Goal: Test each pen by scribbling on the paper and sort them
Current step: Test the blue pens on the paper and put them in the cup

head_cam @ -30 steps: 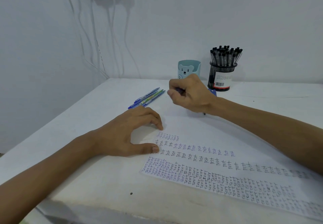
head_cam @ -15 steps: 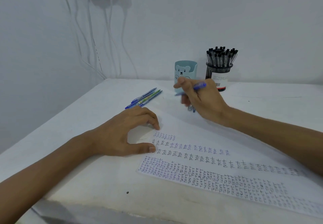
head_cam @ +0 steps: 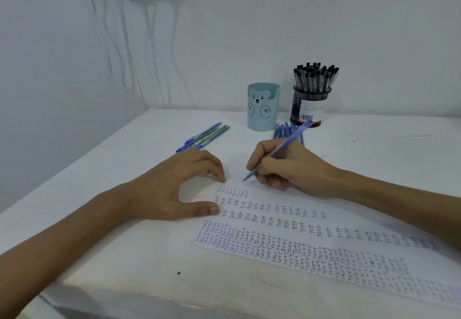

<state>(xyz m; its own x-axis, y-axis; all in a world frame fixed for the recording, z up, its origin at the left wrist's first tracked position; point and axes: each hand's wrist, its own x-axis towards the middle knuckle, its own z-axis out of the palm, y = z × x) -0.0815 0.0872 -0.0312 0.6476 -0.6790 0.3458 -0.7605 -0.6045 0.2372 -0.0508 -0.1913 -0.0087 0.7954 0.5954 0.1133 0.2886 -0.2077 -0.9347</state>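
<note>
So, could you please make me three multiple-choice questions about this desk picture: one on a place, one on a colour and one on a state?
1. Where do the black-capped pens stand?
A. in a drawer
B. in the black mesh cup
C. in a glass jar

2. What colour is the pen in the right hand grip?
A. blue
B. red
C. yellow

3. What is the left hand doing?
A. gripping a pen
B. raised in the air
C. resting on the paper, holding nothing

Answers:
1 B: their caps stick up above the cup's rim.
2 A: its visible barrel is blue.
3 C: thumb and fingertips lie on the paper's left end.
</note>
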